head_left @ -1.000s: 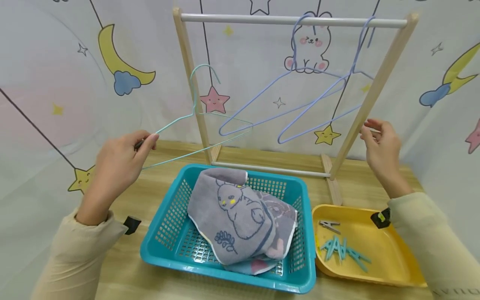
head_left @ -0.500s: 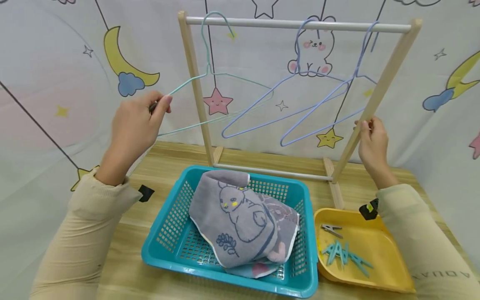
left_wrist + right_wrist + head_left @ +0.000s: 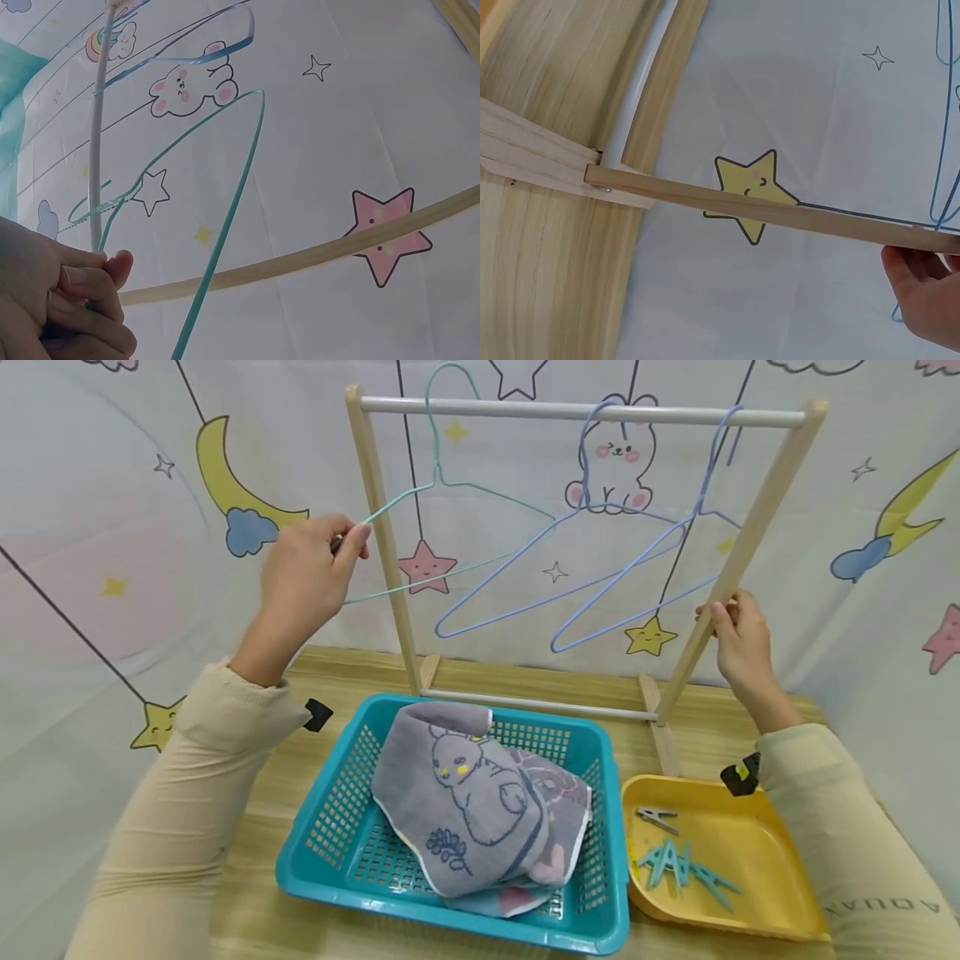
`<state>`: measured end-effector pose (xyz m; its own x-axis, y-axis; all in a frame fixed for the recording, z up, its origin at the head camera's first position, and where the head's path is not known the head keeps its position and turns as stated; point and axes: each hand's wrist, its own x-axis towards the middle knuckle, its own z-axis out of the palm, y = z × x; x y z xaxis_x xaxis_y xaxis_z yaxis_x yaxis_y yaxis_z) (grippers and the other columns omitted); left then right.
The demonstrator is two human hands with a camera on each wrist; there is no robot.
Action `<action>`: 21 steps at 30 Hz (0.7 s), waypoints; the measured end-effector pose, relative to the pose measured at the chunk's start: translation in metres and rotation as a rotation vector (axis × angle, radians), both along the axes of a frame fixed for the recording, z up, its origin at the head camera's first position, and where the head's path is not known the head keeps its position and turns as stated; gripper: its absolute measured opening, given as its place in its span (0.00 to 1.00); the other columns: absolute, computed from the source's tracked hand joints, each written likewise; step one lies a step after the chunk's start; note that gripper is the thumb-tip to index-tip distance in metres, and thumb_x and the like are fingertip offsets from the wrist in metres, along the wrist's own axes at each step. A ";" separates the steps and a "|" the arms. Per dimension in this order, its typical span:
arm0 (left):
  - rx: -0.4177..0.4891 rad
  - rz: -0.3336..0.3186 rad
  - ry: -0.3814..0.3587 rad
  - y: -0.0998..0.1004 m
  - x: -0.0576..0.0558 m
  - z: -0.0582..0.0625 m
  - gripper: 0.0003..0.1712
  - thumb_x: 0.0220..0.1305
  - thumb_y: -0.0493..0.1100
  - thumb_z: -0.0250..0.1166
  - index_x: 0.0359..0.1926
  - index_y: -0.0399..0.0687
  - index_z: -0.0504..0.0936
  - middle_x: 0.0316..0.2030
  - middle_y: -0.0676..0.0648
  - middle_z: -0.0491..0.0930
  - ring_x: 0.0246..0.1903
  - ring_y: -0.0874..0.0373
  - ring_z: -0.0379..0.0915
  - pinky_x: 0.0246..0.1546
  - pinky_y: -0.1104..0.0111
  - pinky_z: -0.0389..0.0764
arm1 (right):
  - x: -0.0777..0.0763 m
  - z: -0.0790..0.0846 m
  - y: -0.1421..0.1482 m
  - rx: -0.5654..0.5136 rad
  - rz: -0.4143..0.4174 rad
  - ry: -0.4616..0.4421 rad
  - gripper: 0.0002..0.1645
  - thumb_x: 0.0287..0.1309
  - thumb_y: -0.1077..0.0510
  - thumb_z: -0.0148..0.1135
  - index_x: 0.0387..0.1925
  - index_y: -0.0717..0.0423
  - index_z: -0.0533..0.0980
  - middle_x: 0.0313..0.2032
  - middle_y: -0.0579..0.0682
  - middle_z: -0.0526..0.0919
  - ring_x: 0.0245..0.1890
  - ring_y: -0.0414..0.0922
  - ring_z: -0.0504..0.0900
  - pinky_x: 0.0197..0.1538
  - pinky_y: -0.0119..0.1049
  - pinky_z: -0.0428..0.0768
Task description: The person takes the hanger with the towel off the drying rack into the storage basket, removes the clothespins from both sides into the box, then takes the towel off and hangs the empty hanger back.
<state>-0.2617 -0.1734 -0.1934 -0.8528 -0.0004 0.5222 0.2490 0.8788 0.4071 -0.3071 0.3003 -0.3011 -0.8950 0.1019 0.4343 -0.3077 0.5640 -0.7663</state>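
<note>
My left hand [image 3: 311, 564] grips a mint-green clothes hanger [image 3: 438, 464] by its left shoulder, and a small dark bit shows between the fingers. The hanger's hook overlaps the rack's white top bar [image 3: 517, 409] near its left end. In the left wrist view the hook crosses the bar [image 3: 95, 165], above the curled fingers [image 3: 90, 300]. My right hand [image 3: 742, 647] holds the right wooden post [image 3: 772, 502] of the drying rack, thumb in front. The right wrist view shows the fingertips against that post [image 3: 817, 223]. Two lavender hangers [image 3: 517, 553] hang from the bar.
Before the rack stands a teal basket [image 3: 300, 860] holding a grey patterned towel [image 3: 465, 810]. To its right, a yellow tray [image 3: 780, 860] contains several teal clothespins [image 3: 667, 860] and a grey one [image 3: 656, 817]. A printed curtain [image 3: 517, 652] hangs behind the rack.
My left hand has raised the mint-green hanger up and to the right, bringing its hook to the top bar. The right hand, formerly beside the right post, has taken hold of it.
</note>
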 end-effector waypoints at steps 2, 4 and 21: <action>0.004 -0.007 -0.015 0.002 -0.002 -0.003 0.25 0.69 0.59 0.43 0.38 0.46 0.79 0.22 0.44 0.67 0.22 0.51 0.61 0.19 0.63 0.59 | 0.000 0.001 0.001 -0.008 0.009 -0.018 0.27 0.69 0.49 0.35 0.60 0.64 0.58 0.47 0.59 0.73 0.48 0.50 0.73 0.54 0.43 0.70; 0.007 -0.013 -0.025 0.004 -0.003 -0.007 0.25 0.69 0.59 0.43 0.38 0.46 0.78 0.22 0.44 0.67 0.21 0.51 0.61 0.19 0.63 0.59 | 0.000 0.002 0.002 -0.012 0.010 -0.032 0.28 0.68 0.48 0.35 0.61 0.63 0.57 0.47 0.59 0.73 0.48 0.50 0.73 0.55 0.43 0.70; -0.022 -0.087 -0.084 0.004 0.000 -0.019 0.29 0.68 0.60 0.44 0.37 0.40 0.78 0.21 0.43 0.74 0.20 0.51 0.65 0.21 0.63 0.63 | 0.006 0.004 0.004 -0.073 0.047 -0.120 0.33 0.67 0.46 0.39 0.67 0.56 0.46 0.54 0.59 0.64 0.53 0.52 0.68 0.55 0.44 0.68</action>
